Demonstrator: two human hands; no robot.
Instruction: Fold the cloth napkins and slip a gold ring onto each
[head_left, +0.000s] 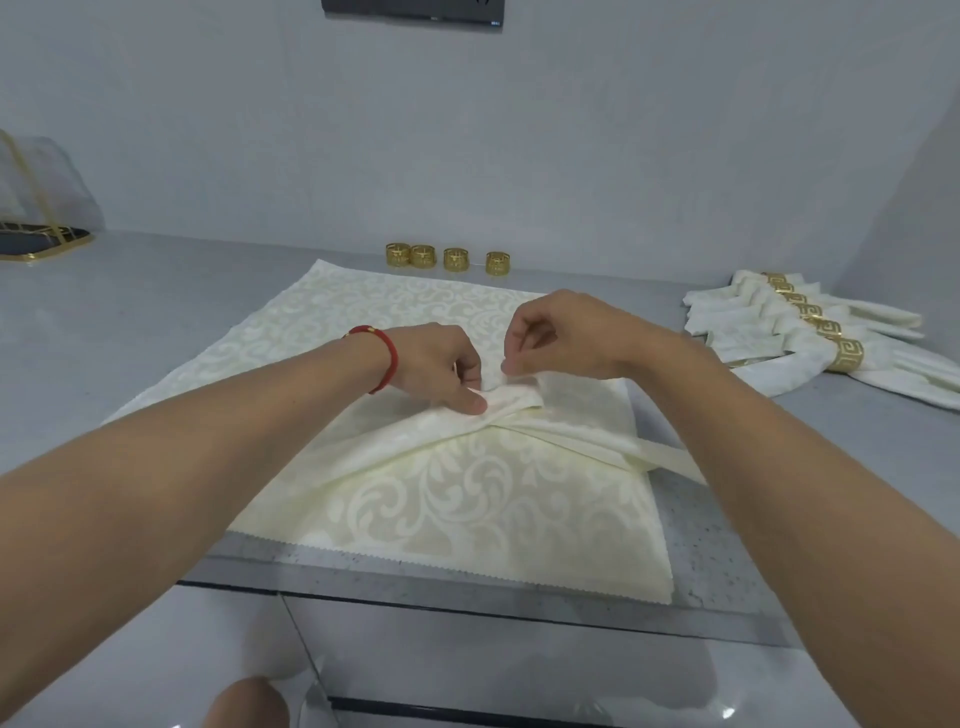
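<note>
Gold-framed holder (44, 228): sitting at the far left of the grey counter (156, 322), well apart from the work
Left hand (434, 364): wearing a red bracelet (382, 358) at the wrist, its thumb and fingers pinching a gathered fold at the middle of the cloth napkin (467, 499)
Cloth napkin: lying spread on the counter right in front of the person, cream with a pale scrolling leaf pattern and a zigzag-cut near edge; its upper part is bunching into pleats under both hands, with a folded band trailing off to the right
Gold rings (447, 258): four standing in a row just beyond the napkin's far edge
Right hand (558, 335): fingers curling down, pinching the same raised fold just beside the left hand
Finished napkins (810, 332): lying fanned at the far right, each wearing a gold ring
</note>
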